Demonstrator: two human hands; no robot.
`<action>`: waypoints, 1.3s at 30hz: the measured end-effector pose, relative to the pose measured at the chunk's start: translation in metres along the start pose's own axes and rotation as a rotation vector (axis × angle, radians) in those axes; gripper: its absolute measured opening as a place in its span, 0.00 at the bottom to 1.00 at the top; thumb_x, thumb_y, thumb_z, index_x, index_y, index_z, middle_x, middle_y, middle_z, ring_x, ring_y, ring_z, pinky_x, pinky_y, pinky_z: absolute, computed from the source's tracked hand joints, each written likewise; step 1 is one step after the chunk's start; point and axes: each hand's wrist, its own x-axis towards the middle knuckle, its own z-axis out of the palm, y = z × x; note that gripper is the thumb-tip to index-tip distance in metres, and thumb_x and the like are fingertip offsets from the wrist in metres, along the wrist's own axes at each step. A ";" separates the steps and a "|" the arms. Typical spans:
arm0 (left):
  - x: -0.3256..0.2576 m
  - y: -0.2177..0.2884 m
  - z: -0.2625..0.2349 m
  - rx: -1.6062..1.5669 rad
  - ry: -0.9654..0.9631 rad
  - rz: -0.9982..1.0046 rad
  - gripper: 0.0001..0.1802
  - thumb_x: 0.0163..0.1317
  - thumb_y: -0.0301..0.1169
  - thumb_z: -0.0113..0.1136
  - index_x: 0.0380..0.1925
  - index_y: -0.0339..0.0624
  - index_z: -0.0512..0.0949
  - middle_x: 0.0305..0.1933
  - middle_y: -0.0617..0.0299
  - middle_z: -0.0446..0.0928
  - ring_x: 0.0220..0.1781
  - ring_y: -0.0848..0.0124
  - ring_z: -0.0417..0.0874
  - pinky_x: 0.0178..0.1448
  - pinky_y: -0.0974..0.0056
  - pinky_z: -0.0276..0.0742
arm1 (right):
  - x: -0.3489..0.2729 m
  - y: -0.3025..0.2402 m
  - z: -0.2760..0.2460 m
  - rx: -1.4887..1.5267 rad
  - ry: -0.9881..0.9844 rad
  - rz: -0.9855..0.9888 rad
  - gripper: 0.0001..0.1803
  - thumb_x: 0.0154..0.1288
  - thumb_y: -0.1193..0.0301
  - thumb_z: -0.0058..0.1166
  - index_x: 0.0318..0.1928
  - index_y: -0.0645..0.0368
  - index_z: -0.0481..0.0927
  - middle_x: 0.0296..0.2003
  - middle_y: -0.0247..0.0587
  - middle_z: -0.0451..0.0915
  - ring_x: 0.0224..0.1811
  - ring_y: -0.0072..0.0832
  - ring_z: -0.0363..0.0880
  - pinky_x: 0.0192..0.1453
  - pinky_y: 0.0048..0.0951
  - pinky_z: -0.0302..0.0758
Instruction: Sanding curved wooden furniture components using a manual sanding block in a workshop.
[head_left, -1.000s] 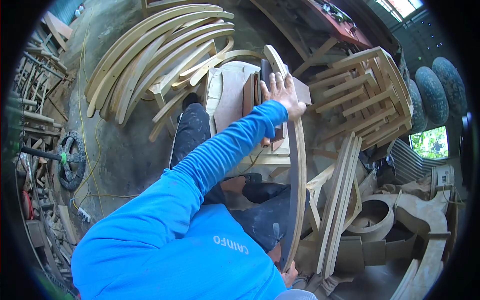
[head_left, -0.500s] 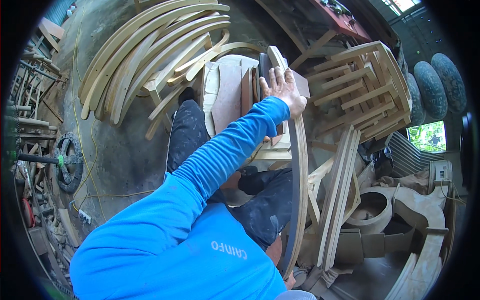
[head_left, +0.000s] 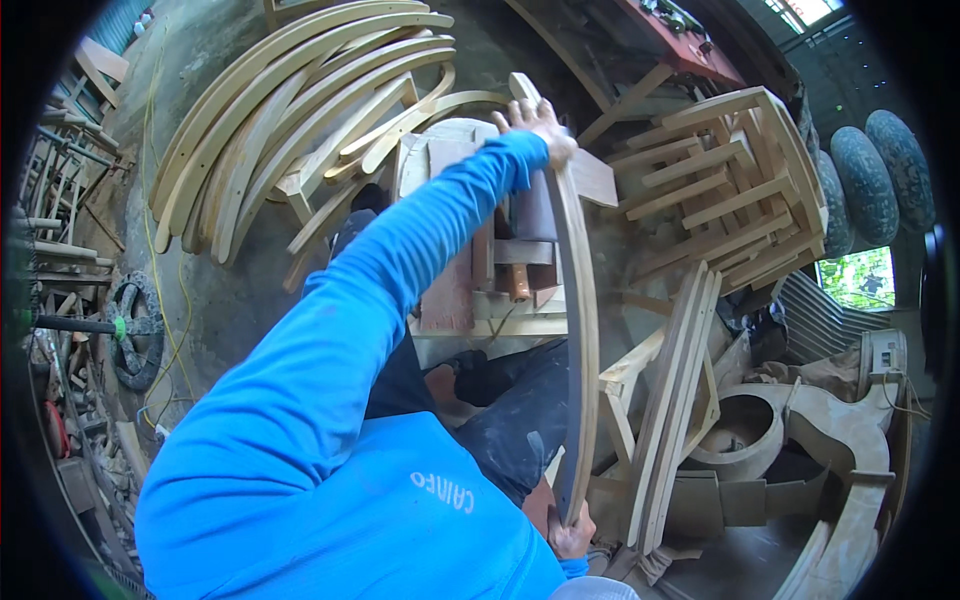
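The person holds a long curved wooden strip (head_left: 583, 330) at both ends. It runs from far to near, right of the body's middle, and bows gently out to the right. The left hand (head_left: 535, 122), at the end of an outstretched blue sleeve (head_left: 400, 270), grips the far end of the strip; its fingers (head_left: 520, 108) lie wrapped over the top of the wood, close together, with the thumb side toward the strip's edge. The right hand (head_left: 568, 530) holds the near end low in the view, by the person's chest; its fingers curl around the strip's lower tip, though most of that hand is hidden behind the wood and the shirt, so the exact grip cannot be told.

The strip is pale, unfinished wood, thin and narrow, smooth along its edge, with a darker shadowed face on its left side. It stands on edge, above the person's dark trousers (head_left: 500, 420) and in front of a wooden jig (head_left: 470, 240) made of blocks and boards.

To the far left a heap of similar curved wooden pieces (head_left: 290, 110) lies on the concrete floor (head_left: 230, 300). To the right stand a stack of wooden frames (head_left: 740, 180) and some straight slats (head_left: 675, 400) leaning near the strip.
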 end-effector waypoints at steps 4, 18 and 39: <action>-0.112 0.031 0.026 -0.021 0.074 0.181 0.53 0.63 0.49 0.52 0.81 0.32 0.43 0.85 0.35 0.38 0.88 0.44 0.34 0.85 0.38 0.25 | -0.078 0.072 -0.012 -0.004 -0.079 0.174 0.16 0.61 0.69 0.71 0.44 0.64 0.80 0.31 0.54 0.84 0.35 0.48 0.88 0.41 0.41 0.81; -0.091 0.035 0.022 -0.036 0.092 0.154 0.52 0.63 0.47 0.54 0.81 0.36 0.45 0.86 0.39 0.41 0.88 0.47 0.35 0.85 0.37 0.26 | -0.062 0.019 -0.018 -0.030 -0.100 0.251 0.17 0.61 0.68 0.72 0.42 0.64 0.79 0.30 0.52 0.84 0.33 0.46 0.87 0.40 0.41 0.80; 0.290 -0.054 0.005 -0.075 -0.025 0.021 0.52 0.59 0.57 0.57 0.79 0.44 0.57 0.78 0.36 0.63 0.79 0.41 0.65 0.81 0.47 0.61 | 0.202 -0.161 0.034 -0.272 0.063 -0.321 0.22 0.54 0.77 0.72 0.50 0.63 0.83 0.40 0.51 0.80 0.41 0.47 0.81 0.48 0.41 0.78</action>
